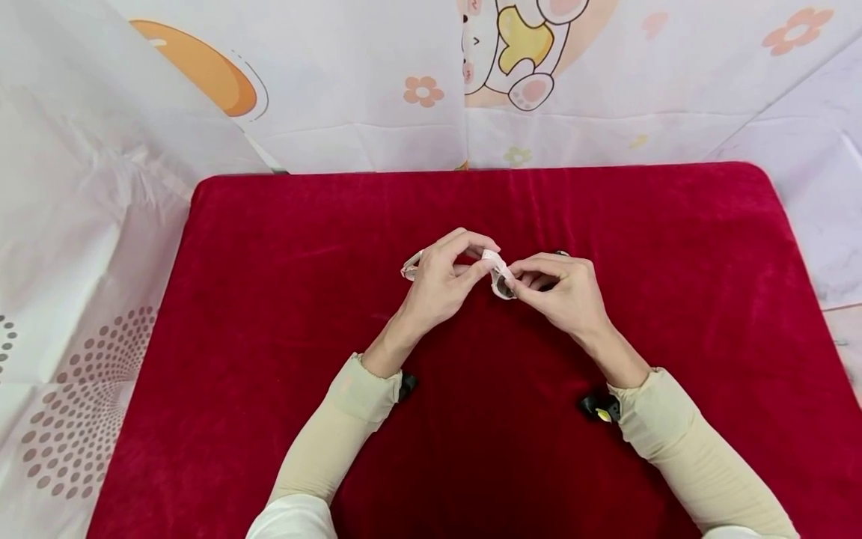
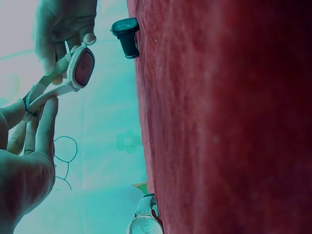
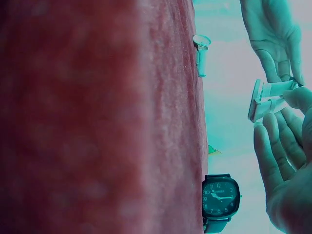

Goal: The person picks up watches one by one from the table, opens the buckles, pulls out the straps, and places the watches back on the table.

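Observation:
Both hands hold a pale-strapped wristwatch [image 1: 500,281] above the red-covered table, its strap bent into a loop. My left hand [image 1: 438,283] pinches the strap near its buckle end. Opposite it, my right hand [image 1: 564,290] grips the strap close to the case with thumb and fingertips. In the left wrist view the oval watch face [image 2: 84,68] is turned toward the table. From the right wrist the case [image 3: 254,101] appears edge-on, and the right fingers [image 3: 273,146] partly cover the strap.
A light-strapped round watch [image 1: 411,266] stands behind the left hand. Mostly hidden behind the right hand is a black watch [image 3: 221,197] with a squarish dial. The red cloth [image 1: 303,247] covers the table, and a printed curtain [image 1: 364,97] hangs along its far edge.

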### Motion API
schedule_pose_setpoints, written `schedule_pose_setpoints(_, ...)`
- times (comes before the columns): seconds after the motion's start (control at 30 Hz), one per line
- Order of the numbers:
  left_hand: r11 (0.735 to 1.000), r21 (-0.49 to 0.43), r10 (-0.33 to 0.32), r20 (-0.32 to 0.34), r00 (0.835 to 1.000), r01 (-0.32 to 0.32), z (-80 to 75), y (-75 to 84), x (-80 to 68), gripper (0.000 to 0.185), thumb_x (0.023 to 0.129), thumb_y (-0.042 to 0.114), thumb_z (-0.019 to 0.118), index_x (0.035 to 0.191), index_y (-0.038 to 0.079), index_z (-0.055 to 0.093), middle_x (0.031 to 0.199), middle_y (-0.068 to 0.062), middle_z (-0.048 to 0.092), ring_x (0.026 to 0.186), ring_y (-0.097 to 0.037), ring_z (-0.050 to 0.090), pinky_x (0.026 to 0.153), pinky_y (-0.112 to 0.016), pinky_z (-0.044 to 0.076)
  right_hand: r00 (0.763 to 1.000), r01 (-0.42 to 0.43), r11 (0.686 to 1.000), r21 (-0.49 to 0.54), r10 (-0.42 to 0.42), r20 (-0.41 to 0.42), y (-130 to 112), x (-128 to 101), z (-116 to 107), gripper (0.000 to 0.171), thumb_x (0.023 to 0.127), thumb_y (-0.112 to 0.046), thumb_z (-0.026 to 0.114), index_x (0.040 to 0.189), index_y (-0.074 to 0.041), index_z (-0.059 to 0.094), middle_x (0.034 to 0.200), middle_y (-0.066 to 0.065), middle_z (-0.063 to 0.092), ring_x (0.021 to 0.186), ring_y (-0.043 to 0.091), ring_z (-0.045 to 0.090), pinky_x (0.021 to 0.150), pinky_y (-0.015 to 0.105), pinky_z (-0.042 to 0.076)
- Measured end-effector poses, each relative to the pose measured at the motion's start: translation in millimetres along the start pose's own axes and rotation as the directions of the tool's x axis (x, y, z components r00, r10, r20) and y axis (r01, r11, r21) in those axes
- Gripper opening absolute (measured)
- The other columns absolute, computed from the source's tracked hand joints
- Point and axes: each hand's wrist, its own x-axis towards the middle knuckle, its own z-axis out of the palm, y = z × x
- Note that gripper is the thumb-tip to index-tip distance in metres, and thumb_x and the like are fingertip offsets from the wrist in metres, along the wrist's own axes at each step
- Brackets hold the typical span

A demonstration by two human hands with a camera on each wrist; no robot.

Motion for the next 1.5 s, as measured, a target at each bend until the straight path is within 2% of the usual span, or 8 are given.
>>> schedule_pose_setpoints(0.13, 1.0, -0.017, 0.001, -0.022, 1.0, -0.001, 1.0, -0.2, 0.3, 0.017, 0.096, 0.016, 0.067, 0.109, 0.005, 0.067, 0.1, 0.0, 0.062, 0.092, -0.011, 0.063, 0.073, -0.027, 0.059, 1.0, -0.011, 1.0, 0.015, 0.011, 0.011, -0.5, 0.4, -0.9, 0.015, 0.075, 0.015, 0.076, 0.084, 0.003, 0.076, 0.075, 0.009, 0.07, 0.06, 0.012, 0.061, 0.056, 0.016, 0.053)
schedule_pose_setpoints(0.5, 0.997, -0.068, 0.026, -0.066, 0.997, -0.031, 2.5, -1.2, 2.4, 0.017, 0.094, 0.011, 0.069, 0.108, 0.001, 0.067, 0.1, -0.003, 0.064, 0.089, -0.012, 0.067, 0.07, -0.03, 0.06, 0.999, -0.047, 0.998, 0.038, 0.046, 0.028, 1.5, -0.1, -2.3, 0.015, 0.075, 0.016, 0.075, 0.085, 0.005, 0.075, 0.075, 0.011, 0.07, 0.06, 0.016, 0.063, 0.057, 0.017, 0.055)
schedule_pose_setpoints(0.9, 0.99, -0.132, 0.035, -0.106, 0.994, -0.049, 3.3, -0.4, 5.5, 0.016, 0.094, 0.004, 0.068, 0.11, 0.001, 0.066, 0.1, -0.013, 0.07, 0.089, -0.018, 0.069, 0.066, -0.049, 0.06, 0.996, -0.077, 0.996, 0.048, 0.075, 0.041, 0.4, 1.3, -3.0, 0.014, 0.075, 0.015, 0.075, 0.085, 0.005, 0.075, 0.075, 0.011, 0.07, 0.061, 0.015, 0.063, 0.057, 0.018, 0.055)
schedule_pose_setpoints(1.03, 0.986, -0.155, 0.037, -0.109, 0.993, -0.053, 2.7, 1.5, 6.5, 0.018, 0.093, 0.003, 0.069, 0.111, 0.0, 0.066, 0.101, -0.016, 0.069, 0.09, -0.021, 0.069, 0.068, -0.049, 0.06, 0.996, -0.076, 0.996, 0.047, 0.074, 0.044, 0.5, 1.0, -3.1, 0.014, 0.076, 0.015, 0.074, 0.085, 0.005, 0.075, 0.075, 0.011, 0.07, 0.061, 0.016, 0.062, 0.057, 0.018, 0.054)
schedule_pose_setpoints(1.3, 0.99, -0.128, 0.046, -0.104, 0.994, -0.059, -1.1, 2.1, 7.5, 0.021, 0.091, 0.009, 0.073, 0.111, 0.002, 0.07, 0.101, -0.005, 0.071, 0.089, -0.015, 0.069, 0.067, -0.041, 0.061, 0.996, -0.078, 0.995, 0.058, 0.075, 0.053, 0.4, 0.4, -2.7, 0.013, 0.076, 0.013, 0.075, 0.086, 0.005, 0.074, 0.078, 0.015, 0.07, 0.063, 0.016, 0.064, 0.058, 0.018, 0.055)
schedule_pose_setpoints(1.4, 0.991, -0.127, 0.034, -0.102, 0.994, -0.047, -3.0, 2.9, 8.2, 0.021, 0.09, 0.009, 0.074, 0.11, 0.003, 0.071, 0.101, -0.004, 0.072, 0.088, -0.015, 0.07, 0.071, -0.035, 0.061, 0.994, -0.088, 0.994, 0.063, 0.083, 0.064, 0.4, 0.5, -1.7, 0.012, 0.077, 0.013, 0.075, 0.087, 0.005, 0.074, 0.078, 0.016, 0.07, 0.064, 0.015, 0.065, 0.059, 0.019, 0.055)
schedule_pose_setpoints(1.5, 0.986, -0.163, 0.007, -0.09, 0.996, -0.022, -3.6, 4.3, 8.9, 0.021, 0.089, 0.007, 0.075, 0.109, 0.002, 0.071, 0.1, -0.006, 0.072, 0.088, -0.017, 0.07, 0.075, -0.034, 0.061, 0.993, -0.098, 0.993, 0.067, 0.093, 0.071, -0.3, 0.0, -1.0, 0.012, 0.077, 0.013, 0.074, 0.087, 0.005, 0.074, 0.078, 0.016, 0.07, 0.065, 0.015, 0.066, 0.059, 0.019, 0.056)
